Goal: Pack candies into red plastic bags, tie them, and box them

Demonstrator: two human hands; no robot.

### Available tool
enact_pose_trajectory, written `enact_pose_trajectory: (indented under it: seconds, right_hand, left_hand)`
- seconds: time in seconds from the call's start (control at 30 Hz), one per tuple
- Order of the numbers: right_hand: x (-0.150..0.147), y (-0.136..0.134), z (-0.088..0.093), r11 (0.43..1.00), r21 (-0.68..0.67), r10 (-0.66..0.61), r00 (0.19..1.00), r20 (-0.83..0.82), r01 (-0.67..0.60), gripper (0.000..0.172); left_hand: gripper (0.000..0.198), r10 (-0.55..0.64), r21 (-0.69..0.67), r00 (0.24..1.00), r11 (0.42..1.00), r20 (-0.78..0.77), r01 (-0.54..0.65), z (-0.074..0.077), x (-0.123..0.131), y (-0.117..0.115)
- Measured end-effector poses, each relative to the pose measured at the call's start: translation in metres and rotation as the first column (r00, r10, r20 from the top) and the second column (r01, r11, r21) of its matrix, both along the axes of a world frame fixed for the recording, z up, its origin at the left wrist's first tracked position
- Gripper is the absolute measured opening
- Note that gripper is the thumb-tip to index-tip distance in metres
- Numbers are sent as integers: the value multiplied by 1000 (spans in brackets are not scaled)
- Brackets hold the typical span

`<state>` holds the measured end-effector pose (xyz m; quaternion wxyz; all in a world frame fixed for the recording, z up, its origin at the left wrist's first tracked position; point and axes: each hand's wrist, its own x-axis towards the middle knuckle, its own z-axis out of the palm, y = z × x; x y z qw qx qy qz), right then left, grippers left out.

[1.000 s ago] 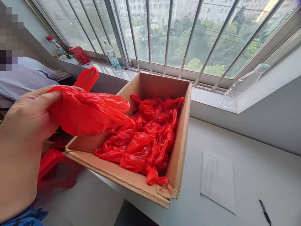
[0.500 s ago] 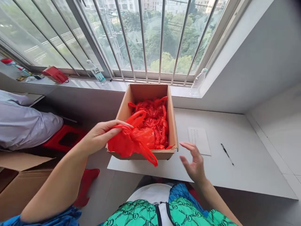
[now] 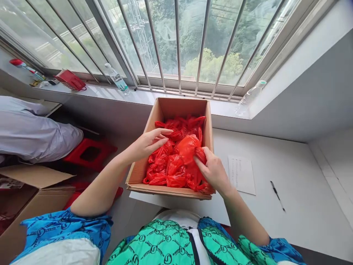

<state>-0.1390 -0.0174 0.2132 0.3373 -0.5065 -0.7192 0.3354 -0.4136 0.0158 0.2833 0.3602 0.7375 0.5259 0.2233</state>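
An uncovered cardboard box (image 3: 138,173) stands in front of me, filled with several knotted red plastic bags (image 3: 176,167). Over its right half, my right hand (image 3: 213,167) pinches the gathered end of one red plastic bag (image 3: 189,147). My left hand (image 3: 150,143) hovers above the left part of the box with its fingers apart and nothing in them. What lies inside the bags cannot be made out through the red plastic.
Right of the box, a sheet of paper (image 3: 241,175) and a pen (image 3: 277,195) lie on the white table (image 3: 300,165). Bottles (image 3: 117,79) line the windowsill. At left are a red stool (image 3: 91,152), another open carton (image 3: 41,209) and a person's pale sleeve (image 3: 41,132).
The red bag my left hand held is no longer in it; that hand has moved right and opened. My right hand came from beside the box and now grips a red bag inside.
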Motion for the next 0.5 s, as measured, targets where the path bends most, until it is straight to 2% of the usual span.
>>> enact_pose_trajectory:
  seconds: [0.1, 0.17, 0.23, 0.3, 0.4, 0.5]
  right_hand:
    - [-12, -12, -16, 997, -78, 41, 974, 222, -24, 14]
    - [-19, -24, -24, 989, -137, 100, 913, 395, -49, 13]
    - [-26, -33, -27, 990, -122, 123, 839, 531, -69, 17]
    - [-36, -37, -25, 998, -44, 66, 778, 624, -49, 25]
    - [-64, -33, -23, 1000, -6, -10, 734, 679, 20, 16]
    - [-102, -21, -30, 997, -1, -63, 776, 628, 81, 14]
  left_hand:
    - [51, 47, -27, 999, 998, -20, -47, -7, -33, -3]
    - [50, 73, -10, 997, 997, -27, -74, -8, -54, -4]
    - [47, 84, 28, 996, 996, -38, -83, -7, -74, -3]
    - [44, 73, 89, 994, 994, -78, -66, -9, -91, -1]
    - [40, -3, 182, 984, 983, -177, 36, -22, -108, -2]
    - [35, -206, 190, 941, 946, -269, 261, -49, -121, -12]
